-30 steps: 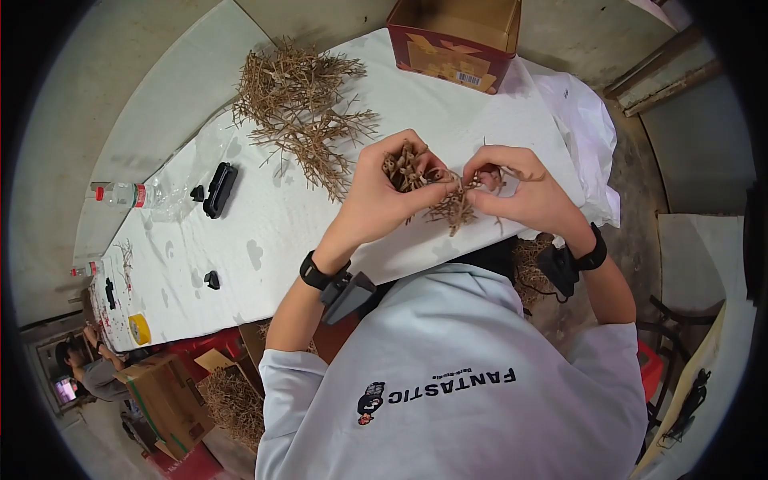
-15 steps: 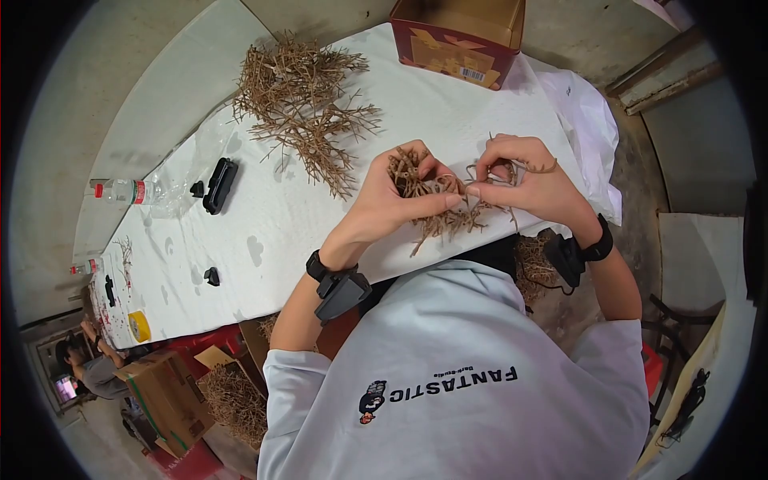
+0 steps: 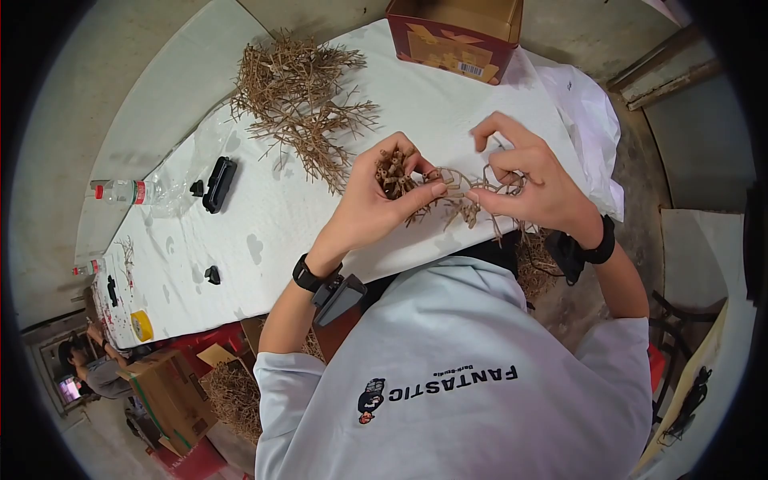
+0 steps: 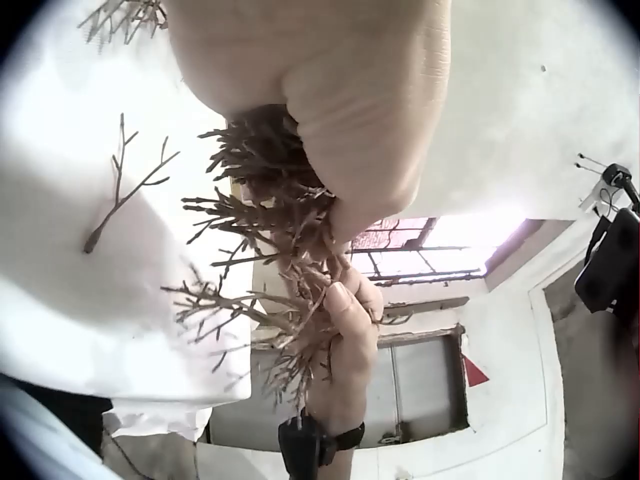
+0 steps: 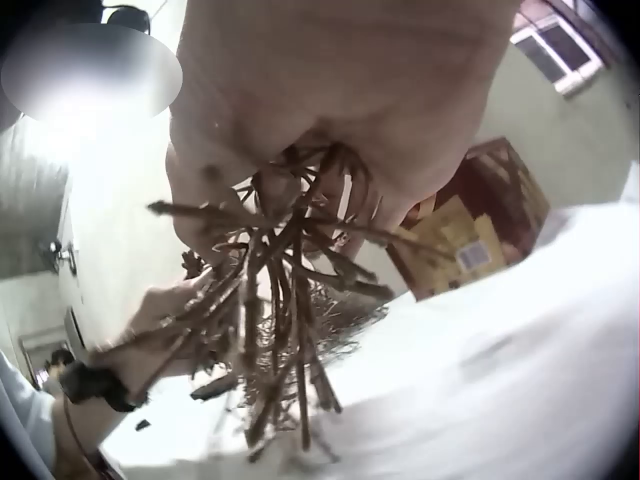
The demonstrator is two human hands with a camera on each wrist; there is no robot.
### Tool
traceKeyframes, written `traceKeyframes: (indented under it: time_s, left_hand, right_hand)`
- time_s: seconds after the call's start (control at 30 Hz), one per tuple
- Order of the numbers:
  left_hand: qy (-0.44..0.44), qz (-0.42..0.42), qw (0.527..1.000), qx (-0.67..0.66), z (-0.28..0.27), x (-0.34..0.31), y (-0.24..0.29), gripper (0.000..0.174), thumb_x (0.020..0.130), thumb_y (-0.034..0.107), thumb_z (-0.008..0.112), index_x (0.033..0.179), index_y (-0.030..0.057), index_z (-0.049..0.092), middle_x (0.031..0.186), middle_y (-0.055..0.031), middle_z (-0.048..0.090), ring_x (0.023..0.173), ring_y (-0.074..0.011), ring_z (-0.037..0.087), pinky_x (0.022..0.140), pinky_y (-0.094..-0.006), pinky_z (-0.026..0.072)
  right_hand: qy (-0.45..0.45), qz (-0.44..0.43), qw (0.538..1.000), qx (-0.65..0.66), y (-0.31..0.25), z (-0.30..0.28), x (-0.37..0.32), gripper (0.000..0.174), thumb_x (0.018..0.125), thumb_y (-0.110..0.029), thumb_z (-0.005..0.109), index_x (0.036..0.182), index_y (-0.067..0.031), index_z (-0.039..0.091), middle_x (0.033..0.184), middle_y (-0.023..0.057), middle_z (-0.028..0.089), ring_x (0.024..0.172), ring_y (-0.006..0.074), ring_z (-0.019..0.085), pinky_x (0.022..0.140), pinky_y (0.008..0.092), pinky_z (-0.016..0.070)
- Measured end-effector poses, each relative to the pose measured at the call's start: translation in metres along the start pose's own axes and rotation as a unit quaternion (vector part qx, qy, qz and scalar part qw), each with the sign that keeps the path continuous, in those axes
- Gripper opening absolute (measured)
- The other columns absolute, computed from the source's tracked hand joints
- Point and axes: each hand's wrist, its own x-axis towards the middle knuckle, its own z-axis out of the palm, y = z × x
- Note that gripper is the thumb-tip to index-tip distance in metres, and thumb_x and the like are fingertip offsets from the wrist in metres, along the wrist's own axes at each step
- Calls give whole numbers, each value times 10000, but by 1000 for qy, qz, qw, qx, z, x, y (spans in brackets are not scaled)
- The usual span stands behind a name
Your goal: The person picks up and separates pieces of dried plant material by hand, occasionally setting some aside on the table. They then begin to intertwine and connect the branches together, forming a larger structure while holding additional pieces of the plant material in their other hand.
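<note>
In the head view, my left hand (image 3: 364, 204) grips a bundle of dry brown twigs (image 3: 394, 178), with the cut ends facing up out of the curled fingers and thumb. Close beside it, my right hand (image 3: 548, 184) holds a few thin branching twigs (image 5: 298, 310) between thumb and bent fingers, its index finger raised. The two thumb tips almost meet at the twig ends. From the left wrist view, the bundle's forked tips (image 4: 245, 215) spread out below the palm. One loose forked twig (image 4: 120, 190) lies on the white tabletop.
A larger heap of twigs (image 3: 296, 96) lies across the white-covered table (image 3: 296, 248). At the back stands a red-brown carton (image 3: 448, 48). Plastic bottles (image 3: 120, 193), a black device (image 3: 218, 186) and yellow tape (image 3: 141, 326) are leftward. More twigs (image 3: 234, 396) fill a floor box; another person (image 3: 100, 372) is beyond.
My right hand has shifted slightly right and its index finger has lifted from the twigs. The left hand has kept hold of the bundle, turning its cut ends more upward.
</note>
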Motion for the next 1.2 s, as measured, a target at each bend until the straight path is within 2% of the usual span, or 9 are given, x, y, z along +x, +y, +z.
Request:
traceKeyframes:
  time_s: [0.1,0.17,0.33,0.47,0.57,0.7,1.0,1.13,1.2]
  left_hand:
    - [-6,23,1000,2,1,-2,5,349,885,9,742,884,79,400,877,-41,624,821,-46,582,697,-210,501]
    - [-10,34,999,2,2,-4,7,352,887,9,741,889,82,396,873,-43,624,815,-46,582,685,-209,499]
    - [-13,43,999,-20,3,-7,6,337,901,24,727,905,88,396,853,-22,598,763,-39,561,619,-207,469]
    - [2,26,998,-53,-1,-10,6,306,920,44,708,911,85,405,834,-1,568,727,-38,538,611,-207,446]
    - [-1,-16,997,-78,-4,-12,8,280,932,57,696,919,80,418,821,14,549,711,-37,520,625,-206,434]
    - [-19,25,999,28,-4,-19,3,251,940,66,688,937,66,437,792,22,542,679,-38,510,616,-218,430]
    - [-61,32,972,225,-9,-45,21,242,892,4,678,980,27,453,676,-76,523,582,-102,539,546,-279,423]
    - [-98,39,956,275,-9,-52,32,240,882,-18,670,995,21,462,672,-104,546,575,-115,546,545,-286,423]
    - [-118,49,948,293,-12,-55,34,230,890,-13,666,1012,27,475,668,-96,573,573,-108,541,538,-295,417]
  right_hand:
    - [-27,94,985,143,-9,7,2,270,752,-58,780,723,-36,512,911,49,595,721,105,507,638,266,383]
    - [-54,191,939,280,-18,12,4,198,802,-34,750,762,-17,557,885,34,624,712,75,512,607,246,396]
    - [-94,178,918,340,-17,22,2,114,888,-48,683,826,9,606,759,-3,614,661,49,483,611,238,415]
    - [-121,167,934,291,-27,19,6,128,935,-73,643,844,12,616,652,41,590,602,109,516,585,285,415]
    - [-180,83,971,135,-27,15,9,173,949,-128,639,859,18,616,684,111,586,594,209,547,582,340,414]
    - [-202,38,978,40,-27,12,9,177,950,-136,631,863,18,617,703,155,556,628,306,534,595,387,406]
    - [-271,52,960,39,-40,-3,16,171,932,-137,638,848,11,618,699,153,550,675,339,539,630,411,421]
    - [-300,31,953,-11,-41,-5,16,156,929,-135,637,858,4,630,699,149,554,667,331,541,625,404,424]
    - [-265,-25,963,-38,-33,-4,11,148,928,-129,632,861,3,632,697,151,566,646,331,533,612,394,422]
